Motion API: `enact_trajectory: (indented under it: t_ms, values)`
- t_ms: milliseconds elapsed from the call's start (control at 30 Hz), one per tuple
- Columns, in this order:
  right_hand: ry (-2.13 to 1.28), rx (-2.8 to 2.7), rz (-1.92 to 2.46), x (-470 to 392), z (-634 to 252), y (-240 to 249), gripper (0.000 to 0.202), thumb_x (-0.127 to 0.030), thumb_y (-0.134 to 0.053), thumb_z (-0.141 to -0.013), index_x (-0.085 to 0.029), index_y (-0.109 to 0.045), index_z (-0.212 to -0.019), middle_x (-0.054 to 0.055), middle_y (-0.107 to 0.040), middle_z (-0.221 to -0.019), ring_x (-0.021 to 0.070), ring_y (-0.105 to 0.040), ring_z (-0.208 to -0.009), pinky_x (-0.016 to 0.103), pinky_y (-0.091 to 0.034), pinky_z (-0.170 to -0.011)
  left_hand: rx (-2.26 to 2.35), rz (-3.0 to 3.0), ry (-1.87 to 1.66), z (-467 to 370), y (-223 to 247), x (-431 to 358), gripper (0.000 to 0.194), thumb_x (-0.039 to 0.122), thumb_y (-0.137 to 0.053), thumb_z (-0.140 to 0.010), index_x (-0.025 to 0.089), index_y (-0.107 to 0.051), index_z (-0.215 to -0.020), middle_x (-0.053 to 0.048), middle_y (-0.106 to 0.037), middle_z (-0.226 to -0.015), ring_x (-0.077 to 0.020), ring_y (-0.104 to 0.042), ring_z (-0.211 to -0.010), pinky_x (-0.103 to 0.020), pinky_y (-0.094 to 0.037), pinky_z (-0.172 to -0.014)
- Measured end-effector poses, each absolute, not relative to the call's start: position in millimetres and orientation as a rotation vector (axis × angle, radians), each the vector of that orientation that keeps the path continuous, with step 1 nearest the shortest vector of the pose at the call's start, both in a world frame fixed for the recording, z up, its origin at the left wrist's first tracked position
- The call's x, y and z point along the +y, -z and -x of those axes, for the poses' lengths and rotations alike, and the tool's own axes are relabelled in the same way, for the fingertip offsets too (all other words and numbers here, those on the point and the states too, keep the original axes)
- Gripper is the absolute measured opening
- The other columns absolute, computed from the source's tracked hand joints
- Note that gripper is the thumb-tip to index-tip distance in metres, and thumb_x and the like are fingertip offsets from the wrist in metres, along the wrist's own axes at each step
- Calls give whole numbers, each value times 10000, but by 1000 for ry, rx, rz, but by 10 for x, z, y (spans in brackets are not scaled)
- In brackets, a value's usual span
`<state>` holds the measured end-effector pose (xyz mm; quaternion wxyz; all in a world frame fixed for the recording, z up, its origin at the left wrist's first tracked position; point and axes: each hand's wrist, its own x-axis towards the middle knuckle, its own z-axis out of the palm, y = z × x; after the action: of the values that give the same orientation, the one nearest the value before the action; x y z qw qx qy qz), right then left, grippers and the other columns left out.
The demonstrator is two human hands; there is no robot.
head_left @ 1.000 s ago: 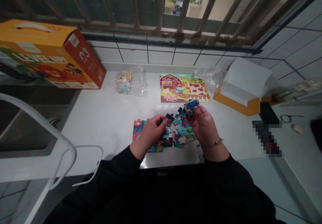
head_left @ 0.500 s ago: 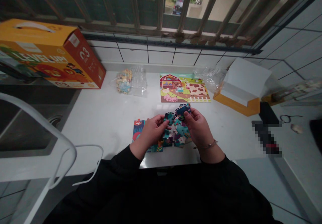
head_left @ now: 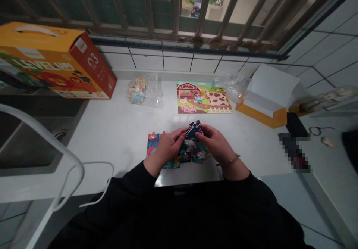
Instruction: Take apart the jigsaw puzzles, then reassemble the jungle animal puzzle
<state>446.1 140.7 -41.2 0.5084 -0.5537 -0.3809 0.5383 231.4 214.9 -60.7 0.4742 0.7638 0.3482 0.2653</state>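
A small stack of dark blue puzzle pieces (head_left: 194,130) is held between my two hands, just above the counter. My left hand (head_left: 171,144) pinches its left side, thumb on top. From the right, my right hand (head_left: 216,141) grips the same pieces with its thumb across them. Loose teal puzzle pieces (head_left: 199,154) lie in a pile under and in front of my hands, partly covered by them. Beside my left hand lies a joined part of the puzzle (head_left: 153,141) in blue and red; my left wrist hides much of it.
A farm picture sheet (head_left: 204,97) lies behind my hands. Bagged puzzle pieces (head_left: 137,91) sit to its left, an open yellow box (head_left: 263,114) to its right. An orange carton (head_left: 60,60) stands by the sink (head_left: 28,148). A white curved stand (head_left: 75,159) rises at left.
My right hand has moved left and slightly down, bringing its pieces against those in my left hand. The two hands are now together around one stack.
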Motion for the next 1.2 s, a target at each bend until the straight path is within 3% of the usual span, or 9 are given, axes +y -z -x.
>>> enact_trajectory:
  t_ms: [167, 333, 567, 733, 833, 1033, 1100, 1200]
  values:
    - [-1336, -679, 1314, 1254, -4582, 314, 488, -536, -949, -813, -253, -779, -1173, 50, -805, -1159, 200, -740, -977, 327, -611, -858, 800, -2107, -763, -2155, 479, 2162, 448, 367, -603, -1072, 210, -654, -1489, -136, -757, -1280, -287, -716, -1160, -490, -572, -1070]
    - [-1514, -581, 1258, 992, -4596, 242, 470, -525, -925, -851, -241, -783, -1198, 81, -788, -1247, 225, -754, -1050, 373, -632, -931, 684, -2430, -528, -1891, 475, 2152, 536, 107, -648, -912, 227, -678, -1433, -138, -684, -1382, -317, -651, -1241, -527, -547, -1099]
    - [-1662, -730, 1251, 852, -4292, 310, 469, -482, -965, -814, -230, -795, -1172, 54, -820, -1128, 210, -768, -992, 365, -614, -936, 731, -2500, -429, -1896, 618, 2147, 427, 249, -730, -987, 227, -683, -1411, -149, -700, -1367, -347, -661, -1217, -572, -543, -1058]
    - [-1510, -785, 1327, 932, -4087, 366, 454, -476, -951, -821, -244, -786, -1175, 35, -816, -1117, 209, -761, -990, 366, -610, -930, 681, -2433, -528, -1986, 663, 2162, 222, 189, -703, -987, 228, -750, -1201, -114, -746, -1203, -307, -697, -1120, -522, -553, -1015]
    - [-1423, -754, 1345, 985, -4035, 389, 474, -506, -929, -839, -243, -775, -1203, 51, -816, -1157, 222, -760, -1009, 387, -611, -946, 717, -2285, -647, -2003, 670, 2147, 202, 178, -677, -993, 228, -735, -1179, -104, -736, -1213, -279, -705, -1131, -472, -562, -1008]
    - [-1351, -675, 1220, 977, -4096, 382, 506, -490, -943, -839, -270, -749, -1251, 57, -805, -1209, 238, -766, -1055, 406, -632, -965, 990, -1890, -716, -2003, 585, 2108, 286, 385, -660, -1040, 215, -691, -1268, -72, -755, -1061, -210, -732, -907, -354, -588, -818]
    - [-1338, -682, 1131, 940, -4129, 376, 499, -482, -966, -815, -281, -751, -1218, 49, -804, -1177, 241, -769, -1036, 400, -650, -928, 1026, -1705, -621, -2011, 559, 2102, 345, 525, -605, -1064, 216, -704, -1181, -43, -761, -926, -185, -725, -768, -309, -567, -703]
    - [-1353, -715, 1023, 883, -4150, 382, 553, -463, -1006, -767, -298, -740, -1223, 38, -799, -1174, 239, -777, -1003, 414, -667, -909, 958, -1426, -428, -2048, 541, 2090, 590, 774, -529, -1018, 207, -692, -987, -13, -699, -732, -150, -652, -573, -249, -481, -531]
